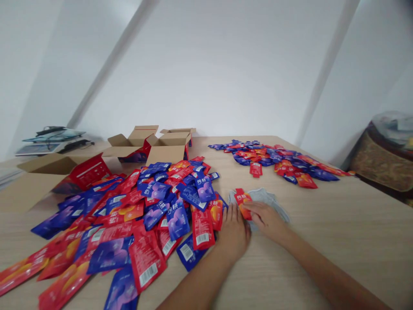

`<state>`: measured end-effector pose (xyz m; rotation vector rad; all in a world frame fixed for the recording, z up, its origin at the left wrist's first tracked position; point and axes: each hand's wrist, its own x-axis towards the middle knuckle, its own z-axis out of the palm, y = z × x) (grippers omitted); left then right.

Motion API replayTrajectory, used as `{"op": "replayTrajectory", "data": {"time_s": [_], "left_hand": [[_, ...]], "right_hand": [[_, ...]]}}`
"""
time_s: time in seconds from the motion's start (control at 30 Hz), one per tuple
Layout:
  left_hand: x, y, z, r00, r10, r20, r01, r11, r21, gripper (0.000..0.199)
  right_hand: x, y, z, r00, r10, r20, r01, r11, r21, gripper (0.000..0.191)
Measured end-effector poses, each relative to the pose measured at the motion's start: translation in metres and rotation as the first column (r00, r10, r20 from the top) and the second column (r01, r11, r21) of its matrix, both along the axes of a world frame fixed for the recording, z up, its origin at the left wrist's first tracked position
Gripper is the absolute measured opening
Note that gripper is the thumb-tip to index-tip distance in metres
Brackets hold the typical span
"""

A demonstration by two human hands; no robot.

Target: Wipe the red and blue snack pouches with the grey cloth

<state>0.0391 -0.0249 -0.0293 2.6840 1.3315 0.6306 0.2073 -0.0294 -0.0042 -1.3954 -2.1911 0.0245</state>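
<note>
A red pouch point(242, 199) with an orange design and white lettering lies on a crumpled grey cloth point(272, 199). My right hand point(267, 218) has its fingers together on the pouch's right side, gripping it there. Close by on the left, my left hand point(232, 230) rests low on the table with its fingers stretched forward, beside the pouch and at the edge of a big heap. That heap of red pouches point(203, 228) and blue pouches point(177, 218) spreads across the left of the table. Whatever lies under my left palm is hidden.
Open cardboard boxes point(41, 174) stand behind the heap at the left. A second spread of red and blue pouches point(284, 165) covers the far right of the table point(348, 241). Stacked flat items with cables point(53, 140) sit at the back left. A brown patterned chair point(380, 159) is at the right.
</note>
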Motion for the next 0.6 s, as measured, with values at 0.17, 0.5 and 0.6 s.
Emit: {"op": "replayTrajectory", "data": {"time_s": [0.17,0.5,0.6], "left_hand": [[0.002,-0.001,-0.001,0.987,0.019,-0.157,-0.012,0.999,0.047,0.058],[0.001,-0.002,0.004,0.982,0.025,-0.189,-0.023,1.0,0.014,0.06],[-0.002,-0.002,0.005,0.987,-0.03,-0.158,0.031,1.0,0.002,0.06]], "right_hand": [[-0.017,0.007,-0.018,0.984,-0.109,0.144,0.116,0.993,-0.036,0.046],[0.035,0.018,-0.031,0.912,-0.303,0.277,0.314,0.949,0.004,0.046],[0.037,0.021,-0.021,0.916,-0.349,0.197,0.344,0.937,0.062,0.047]]}}
